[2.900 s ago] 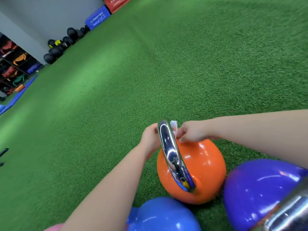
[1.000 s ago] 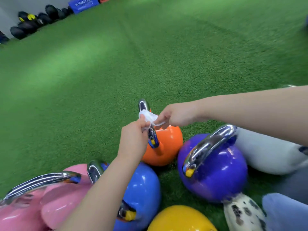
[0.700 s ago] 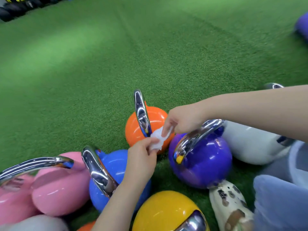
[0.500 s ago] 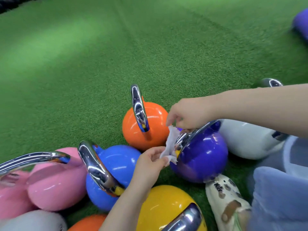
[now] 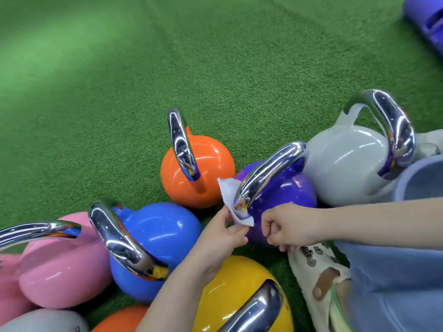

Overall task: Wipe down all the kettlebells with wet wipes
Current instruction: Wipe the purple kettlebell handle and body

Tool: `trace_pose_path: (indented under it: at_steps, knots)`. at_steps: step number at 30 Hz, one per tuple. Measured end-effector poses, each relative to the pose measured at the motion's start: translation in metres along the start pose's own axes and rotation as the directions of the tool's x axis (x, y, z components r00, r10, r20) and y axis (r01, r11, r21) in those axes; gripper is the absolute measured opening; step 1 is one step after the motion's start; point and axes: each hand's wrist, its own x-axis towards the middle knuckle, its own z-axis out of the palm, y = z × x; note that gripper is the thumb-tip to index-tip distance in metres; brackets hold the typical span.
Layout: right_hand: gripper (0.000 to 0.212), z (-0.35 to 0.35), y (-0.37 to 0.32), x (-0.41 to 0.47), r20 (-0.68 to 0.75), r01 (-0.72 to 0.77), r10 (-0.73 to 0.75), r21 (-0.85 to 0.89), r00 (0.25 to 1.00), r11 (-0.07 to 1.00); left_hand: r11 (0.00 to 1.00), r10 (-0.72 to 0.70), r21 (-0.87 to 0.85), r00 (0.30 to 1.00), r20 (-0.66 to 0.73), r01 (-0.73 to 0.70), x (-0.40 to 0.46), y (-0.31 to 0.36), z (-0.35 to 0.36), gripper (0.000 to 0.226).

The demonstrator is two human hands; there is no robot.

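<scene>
kettlebells stand clustered on the green turf floor (image 5: pixel 167 68) in front of you, each with a chrome handle. purple kettlebell (image 5: pixel 282 195) sits mid-group, touching the orange kettlebell (image 5: pixel 211 168) on its left and the grey kettlebell (image 5: pixel 345 164) on its right; its chrome handle (image 5: pixel 268 171) tilts up toward the grey one. wet wipe (image 5: pixel 231 200) is draped round the lower end of that handle, one corner sticking up beside the orange kettlebell. your left hand (image 5: pixel 223 233) pinches the lower edge of the wipe between thumb and fingers (image 5: pixel 236 230), forearm crossing over the yellow kettlebell (image 5: pixel 230 283). your right hand (image 5: pixel 287 226) is just beside the wipe, in front of the purple body, fingers curled in loosely; cannot tell whether it has hold of a bit of the wipe or of nothing. blue kettlebell (image 5: pixel 163 233) stands left of your left hand, touching the pink kettlebell (image 5: pixel 60 274) at its left. a second orange kettlebell (image 5: pixel 119 319) and a second grey kettlebell (image 5: pixel 40 322) show partly at the bottom edge. your light shoe (image 5: pixel 318 283) with dark spots rests on the turf beside the yellow kettlebell, blue trouser leg (image 5: pixel 395 283) above it. a purple object (image 5: pixel 424 22) lies at the top right corner, well apart from the group, only partly in frame.
</scene>
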Motion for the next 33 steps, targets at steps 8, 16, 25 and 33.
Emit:
trace_pose_path:
  at_steps: [8,16,25,33]
  knots:
    - [0.022,0.013,-0.013,0.008,-0.336,0.134,0.030,0.452,0.941,0.882,0.946,0.142,0.318,0.962,-0.231,-0.064,0.007,0.005,0.005,0.027]
    - [0.021,0.013,-0.002,0.022,-0.424,0.112,0.162,0.552,0.891,0.826,0.679,0.381,0.718,0.910,-0.162,-0.157,0.019,0.012,-0.004,0.028]
    - [0.034,0.031,0.003,0.015,-0.479,0.265,0.051,0.567,0.876,0.780,0.825,0.379,0.535,0.879,-0.288,-0.180,0.023,-0.008,0.010,0.020]
    - [0.061,0.014,0.006,0.011,-0.302,0.119,-0.007,0.357,0.953,0.927,0.810,0.293,0.586,0.890,-0.350,-0.036,0.022,-0.011,0.018,0.018]
